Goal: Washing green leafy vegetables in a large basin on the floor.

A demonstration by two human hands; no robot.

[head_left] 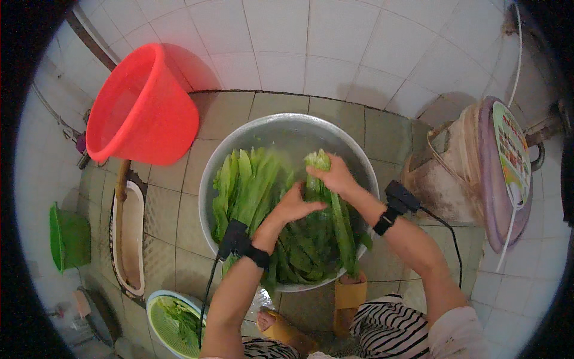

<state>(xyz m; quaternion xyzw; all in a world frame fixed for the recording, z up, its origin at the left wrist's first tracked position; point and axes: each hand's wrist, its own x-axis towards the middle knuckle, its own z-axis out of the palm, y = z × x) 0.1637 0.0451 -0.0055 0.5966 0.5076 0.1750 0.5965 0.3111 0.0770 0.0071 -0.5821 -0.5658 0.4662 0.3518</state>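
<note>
Silvery metal makes up the wide basin (207, 209) beneath both hands, and long green leafy stalks fill much of it. The right hand (335, 175) is closed around a bunch of stalks (315, 186), gripping near the pale cut ends, with the leaves trailing below it toward the near rim. Just left of and below that hand, the left hand (296, 206) has its thumb and fingers spread wide beside the bunch; I cannot tell how firmly it touches the leaves. Directly to the left hand's left lies a pile of loose stalks (242, 182), tips spread along the basin wall. Farther off, up and left of the left hand, is a red bucket (173, 125); down and left of it sits a pale green colander (159, 326) holding leafy pieces. Well right of the right hand stands a stained bucket (439, 185).
</note>
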